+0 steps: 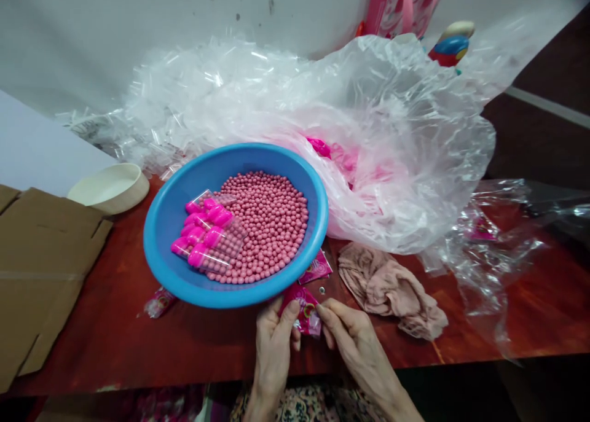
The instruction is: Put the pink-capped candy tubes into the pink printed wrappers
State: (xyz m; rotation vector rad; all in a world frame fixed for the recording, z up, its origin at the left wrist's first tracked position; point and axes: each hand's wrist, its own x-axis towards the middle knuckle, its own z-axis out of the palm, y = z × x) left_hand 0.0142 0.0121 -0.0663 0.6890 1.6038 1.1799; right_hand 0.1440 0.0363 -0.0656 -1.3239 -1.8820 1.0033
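My left hand (274,348) and my right hand (354,342) hold a small pink foil packet (302,311) between their fingers, just above the red table top. A blue plastic basin (322,216) sits directly ahead of my hands, close to my left fingers. It holds a mass of round pink beads (267,225) and a transparent bag of bright pink capsules (207,231). Another pink packet (316,267) lies under the basin's edge, beside a tiny round piece (321,290).
A crumpled beige cloth (389,290) lies right of my hands. Large transparent plastic bags (396,133) are heaped behind the basin. Flattened brown cardboard (41,268) and a white bowl (108,188) are at the left. One more packet (159,302) lies near the basin.
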